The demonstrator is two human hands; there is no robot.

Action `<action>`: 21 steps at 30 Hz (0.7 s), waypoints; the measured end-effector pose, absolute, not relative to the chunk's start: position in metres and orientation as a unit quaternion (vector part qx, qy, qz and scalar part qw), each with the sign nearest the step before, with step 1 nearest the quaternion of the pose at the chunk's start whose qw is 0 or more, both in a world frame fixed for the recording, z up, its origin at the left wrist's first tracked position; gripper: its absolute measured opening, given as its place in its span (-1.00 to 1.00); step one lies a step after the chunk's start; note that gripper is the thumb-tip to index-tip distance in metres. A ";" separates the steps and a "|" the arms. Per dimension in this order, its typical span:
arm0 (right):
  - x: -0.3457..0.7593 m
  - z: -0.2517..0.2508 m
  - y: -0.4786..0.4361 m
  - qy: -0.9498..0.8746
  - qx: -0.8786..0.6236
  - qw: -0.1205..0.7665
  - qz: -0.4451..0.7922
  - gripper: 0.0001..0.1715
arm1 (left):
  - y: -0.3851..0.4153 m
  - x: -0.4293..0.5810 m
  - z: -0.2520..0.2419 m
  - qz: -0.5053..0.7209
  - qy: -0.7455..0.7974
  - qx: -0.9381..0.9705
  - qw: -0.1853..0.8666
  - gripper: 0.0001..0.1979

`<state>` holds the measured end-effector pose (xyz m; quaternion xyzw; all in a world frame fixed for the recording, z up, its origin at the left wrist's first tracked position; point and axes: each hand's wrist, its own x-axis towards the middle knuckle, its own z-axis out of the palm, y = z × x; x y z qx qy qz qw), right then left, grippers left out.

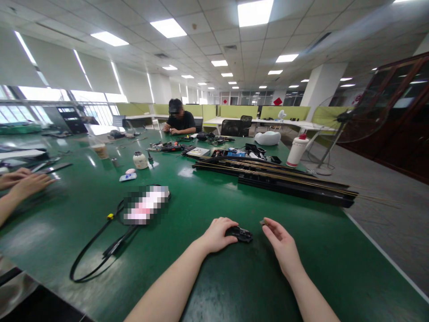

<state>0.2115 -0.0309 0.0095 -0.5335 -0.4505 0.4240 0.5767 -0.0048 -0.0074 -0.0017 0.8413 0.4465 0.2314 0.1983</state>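
Note:
My left hand (217, 235) rests on the green table (208, 197) with its fingers curled over a small black part (240, 233) and holds it down. Just to the right, my right hand (280, 241) pinches a tiny dark piece (262, 222) between thumb and fingertips, a little above the table and close to the black part's right end.
Long black rails (275, 179) lie across the table ahead. A black cable loop (100, 250) with a yellow tag lies at the left. A white jar (140, 160), a white bottle (296, 150) and tools stand farther back. Another person's hands (20, 183) rest at the left edge; a seated person (179, 118) works at the far end.

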 end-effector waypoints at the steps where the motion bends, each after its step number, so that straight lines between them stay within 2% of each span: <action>1: 0.211 0.009 -0.031 -0.452 -0.532 0.576 0.426 -0.46 | -0.007 -0.005 -0.002 0.232 0.446 0.841 0.198 -0.56; 9: 0.202 -0.001 -0.031 -0.535 -0.527 0.528 0.397 -0.49 | -0.007 -0.005 -0.001 0.232 0.446 0.841 0.200 -0.57; 17: 0.191 -0.002 -0.036 -0.698 -0.506 0.431 0.266 -0.76 | -0.007 -0.006 -0.002 0.231 0.448 0.841 0.198 -0.58; 21: 0.187 -0.002 -0.038 -0.737 -0.509 0.374 0.241 -0.77 | -0.006 -0.006 -0.004 0.230 0.447 0.841 0.198 -0.59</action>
